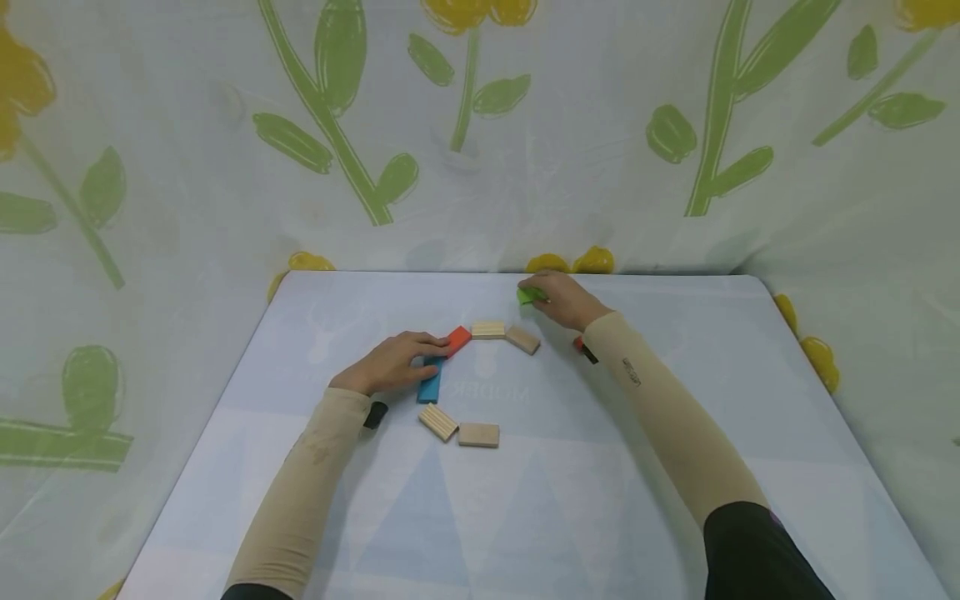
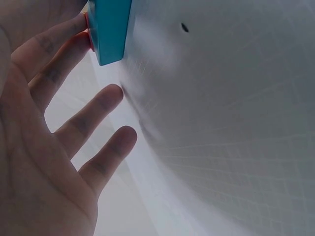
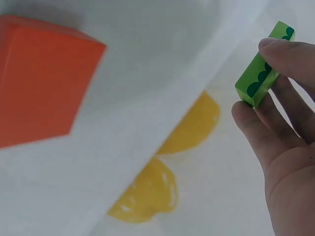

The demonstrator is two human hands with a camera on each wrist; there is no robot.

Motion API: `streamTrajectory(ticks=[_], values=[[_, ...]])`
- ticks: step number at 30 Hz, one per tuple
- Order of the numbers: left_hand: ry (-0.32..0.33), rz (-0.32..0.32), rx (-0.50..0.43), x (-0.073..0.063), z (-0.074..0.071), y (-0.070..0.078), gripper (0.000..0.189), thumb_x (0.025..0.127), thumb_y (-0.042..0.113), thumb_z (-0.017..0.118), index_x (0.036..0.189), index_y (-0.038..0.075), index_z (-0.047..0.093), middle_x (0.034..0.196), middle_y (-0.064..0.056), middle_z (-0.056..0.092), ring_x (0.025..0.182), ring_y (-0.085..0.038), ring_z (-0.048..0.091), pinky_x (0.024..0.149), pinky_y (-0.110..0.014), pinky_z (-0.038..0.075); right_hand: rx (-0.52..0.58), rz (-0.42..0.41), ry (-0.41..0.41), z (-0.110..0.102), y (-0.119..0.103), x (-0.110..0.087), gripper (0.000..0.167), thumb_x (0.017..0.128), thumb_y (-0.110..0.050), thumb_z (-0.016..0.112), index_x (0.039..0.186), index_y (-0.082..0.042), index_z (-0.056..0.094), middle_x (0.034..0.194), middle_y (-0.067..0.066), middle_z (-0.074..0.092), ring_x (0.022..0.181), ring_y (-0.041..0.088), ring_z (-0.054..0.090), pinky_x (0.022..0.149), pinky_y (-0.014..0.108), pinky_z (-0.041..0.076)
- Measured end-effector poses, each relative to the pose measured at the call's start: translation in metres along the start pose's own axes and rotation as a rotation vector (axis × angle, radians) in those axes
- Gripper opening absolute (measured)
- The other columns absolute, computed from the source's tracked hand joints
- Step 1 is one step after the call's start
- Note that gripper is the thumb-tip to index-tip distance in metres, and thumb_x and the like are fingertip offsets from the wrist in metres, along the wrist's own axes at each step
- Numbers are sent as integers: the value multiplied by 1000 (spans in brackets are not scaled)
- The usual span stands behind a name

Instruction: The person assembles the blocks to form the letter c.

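Note:
My right hand (image 1: 562,302) pinches a green block (image 3: 261,73) between thumb and fingers near the table's far edge. Dark green scallops mark the block's side in the right wrist view. At the left, the fingertips of my left hand (image 1: 390,362) touch a red block (image 1: 457,340), with the thumb over a blue block (image 1: 430,385). In the left wrist view two fingers stay extended, apart from the blocks. Curving right from the red block come a ridged wooden block (image 1: 488,331) and a plain wooden block (image 1: 522,340).
Nearer me, a ridged wooden block (image 1: 438,422) and a plain one (image 1: 478,435) continue the curve below the blue block. A second red block (image 1: 578,343) lies partly hidden beside my right forearm. Behind the white table (image 1: 660,517) hangs a flower-printed sheet (image 1: 570,167).

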State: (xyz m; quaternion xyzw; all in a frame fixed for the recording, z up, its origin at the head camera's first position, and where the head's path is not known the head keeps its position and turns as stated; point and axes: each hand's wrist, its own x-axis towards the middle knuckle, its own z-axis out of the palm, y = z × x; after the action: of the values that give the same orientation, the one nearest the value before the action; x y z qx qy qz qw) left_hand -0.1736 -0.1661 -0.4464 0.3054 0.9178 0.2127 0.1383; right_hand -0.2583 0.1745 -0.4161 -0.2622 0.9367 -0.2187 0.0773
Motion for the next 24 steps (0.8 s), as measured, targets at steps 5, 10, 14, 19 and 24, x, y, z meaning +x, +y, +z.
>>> streamTrajectory(ticks=[5, 10, 14, 19, 24], values=[[-7, -5, 4, 0, 0, 1, 47, 100, 27, 66, 146, 17, 57, 154, 0, 49, 143, -29, 40, 117, -52, 33, 21, -80, 87, -8, -7, -14, 45, 95, 0, 69, 139, -8, 60, 138, 13, 58, 126, 29, 55, 106, 43, 47], [-5, -1, 8, -1, -1, 1, 47, 100, 26, 66, 146, 17, 57, 154, 0, 49, 143, -29, 41, 117, -52, 33, 19, -183, 166, -12, -13, -28, 45, 94, 1, 70, 137, -6, 61, 134, 14, 59, 122, 29, 57, 101, 40, 51], [-5, 0, 10, -2, -1, 1, 48, 101, 27, 66, 147, 18, 57, 154, 0, 49, 142, -29, 41, 116, -52, 33, 18, -261, 237, -15, -20, -42, 47, 92, 2, 72, 137, -5, 61, 135, 14, 58, 123, 29, 57, 101, 39, 51], [0, 2, 23, -2, -1, 0, 48, 101, 29, 66, 147, 20, 57, 154, 0, 49, 142, -29, 41, 116, -52, 33, 21, -364, 311, -23, -30, -58, 47, 91, 4, 73, 136, -3, 62, 135, 14, 59, 124, 28, 56, 102, 40, 50], [13, 21, 35, -2, 0, -1, 48, 101, 28, 66, 147, 20, 57, 153, -1, 49, 141, -30, 43, 116, -52, 34, 15, -447, 385, -30, -37, -73, 47, 88, 5, 75, 133, -2, 63, 133, 11, 61, 123, 26, 58, 99, 38, 52]])
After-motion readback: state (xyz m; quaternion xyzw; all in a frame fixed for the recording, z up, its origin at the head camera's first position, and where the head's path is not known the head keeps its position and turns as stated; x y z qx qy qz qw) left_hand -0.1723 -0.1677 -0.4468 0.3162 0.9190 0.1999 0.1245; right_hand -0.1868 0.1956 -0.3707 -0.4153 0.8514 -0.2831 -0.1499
